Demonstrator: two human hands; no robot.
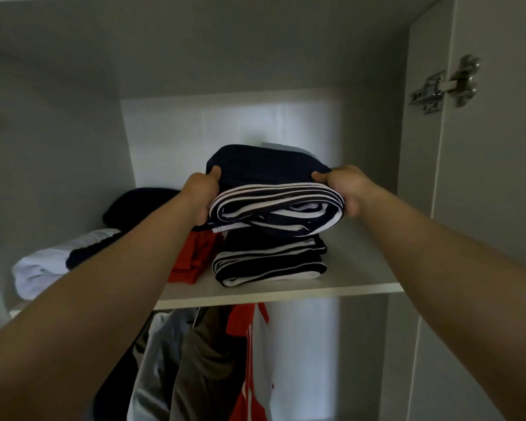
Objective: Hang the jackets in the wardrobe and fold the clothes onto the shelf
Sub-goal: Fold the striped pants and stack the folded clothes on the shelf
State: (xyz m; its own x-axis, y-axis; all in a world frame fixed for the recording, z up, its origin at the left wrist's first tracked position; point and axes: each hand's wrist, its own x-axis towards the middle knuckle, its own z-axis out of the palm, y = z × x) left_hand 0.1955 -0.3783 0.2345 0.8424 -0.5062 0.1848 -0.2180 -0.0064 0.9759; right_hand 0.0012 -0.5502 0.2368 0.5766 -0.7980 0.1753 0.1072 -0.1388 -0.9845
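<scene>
**Folded garment held over the shelf stack**

Left hand (201, 194) and right hand (343, 189) each clamp an end of a folded navy garment (271, 189) with white stripes, just above a similar folded pile (271, 262) on the wardrobe shelf (356, 268). A red cloth (192, 256) lies at the pile's 9 o'clock; jackets (207, 360) hang at 6 o'clock.

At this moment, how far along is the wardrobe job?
Done: jackets hang below the shelf, and a folded striped garment lies on it. In hand: the left hand and right hand hold another folded striped garment above it. Left: setting it down; the white clothes look unfolded.
</scene>
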